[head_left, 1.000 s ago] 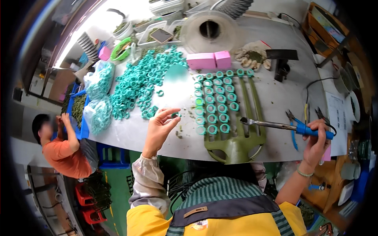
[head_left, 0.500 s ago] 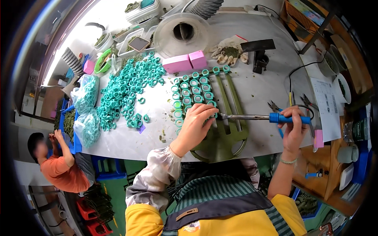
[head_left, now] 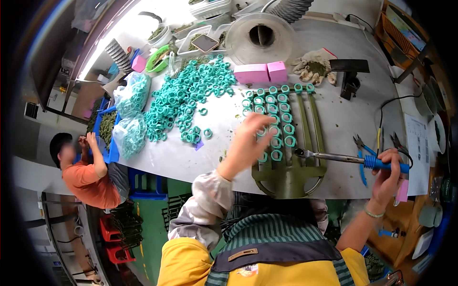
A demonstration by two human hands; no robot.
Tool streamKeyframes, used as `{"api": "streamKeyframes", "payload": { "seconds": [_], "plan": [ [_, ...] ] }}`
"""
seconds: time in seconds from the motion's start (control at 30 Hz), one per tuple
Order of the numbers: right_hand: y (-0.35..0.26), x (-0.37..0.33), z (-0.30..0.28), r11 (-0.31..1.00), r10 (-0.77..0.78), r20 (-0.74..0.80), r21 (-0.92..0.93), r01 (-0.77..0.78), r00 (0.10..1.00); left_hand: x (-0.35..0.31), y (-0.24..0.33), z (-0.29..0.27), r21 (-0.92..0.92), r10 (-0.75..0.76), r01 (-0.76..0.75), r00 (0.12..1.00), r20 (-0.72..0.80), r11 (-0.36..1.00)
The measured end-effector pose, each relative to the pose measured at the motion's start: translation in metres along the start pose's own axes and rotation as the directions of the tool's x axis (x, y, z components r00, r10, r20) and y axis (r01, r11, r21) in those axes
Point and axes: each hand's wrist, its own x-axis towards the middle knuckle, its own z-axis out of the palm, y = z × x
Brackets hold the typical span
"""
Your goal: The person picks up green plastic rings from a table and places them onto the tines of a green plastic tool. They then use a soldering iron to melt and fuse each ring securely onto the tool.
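Note:
My right hand (head_left: pixel 389 174) grips the blue handle of a soldering iron (head_left: pixel 334 157), its metal shaft pointing left. The iron's flat tip is over the lower part of an olive-green rack (head_left: pixel 286 185) with long bars. Rows of teal rings (head_left: pixel 286 117) stand along the rack's left bars; two bars to the right carry a ring only at their far ends. My left hand (head_left: pixel 248 143) is over the left rows, smeared by motion, so its fingers and anything in them cannot be made out. A heap of loose teal rings (head_left: pixel 174 102) lies to the left.
Pink blocks (head_left: pixel 257 74), a dirty glove (head_left: pixel 315 66) and a black stand (head_left: pixel 350 78) are behind the rack. Pliers (head_left: pixel 361 155) lie near my right hand. Bags of rings (head_left: pixel 131 131) stand at the left. A co-worker in orange (head_left: pixel 90 178) sits beyond the table's left edge.
My left hand has lifted off the ring rows beside the iron's tip and drawn left. The iron's tip has moved toward the rack's near end. The view has swung left.

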Motion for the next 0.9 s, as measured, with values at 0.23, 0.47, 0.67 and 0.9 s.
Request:
{"api": "streamKeyframes", "payload": {
  "seconds": [0.23,0.47,0.67,0.9],
  "plan": [
    [0.000,-0.002,0.003,1.000,0.005,0.016,-0.029,-0.005,1.000,-0.062,-0.100,-0.097,0.738,-0.147,0.414,0.904,-0.401,0.532],
    [-0.010,-0.005,0.008,0.997,-0.003,-0.025,-0.072,0.001,1.000,-0.063,-0.078,-0.086,0.206,-0.277,0.368,0.888,-0.367,0.907],
    [-0.011,-0.006,0.001,0.999,-0.013,0.017,-0.045,0.014,1.000,-0.042,0.026,-0.031,-0.101,-0.104,0.107,0.994,0.042,0.989],
    [-0.010,-0.010,0.014,1.000,-0.013,0.036,-0.018,0.014,0.999,-0.034,0.032,0.024,0.223,0.125,-0.173,0.969,0.215,0.959]
  ]
}}
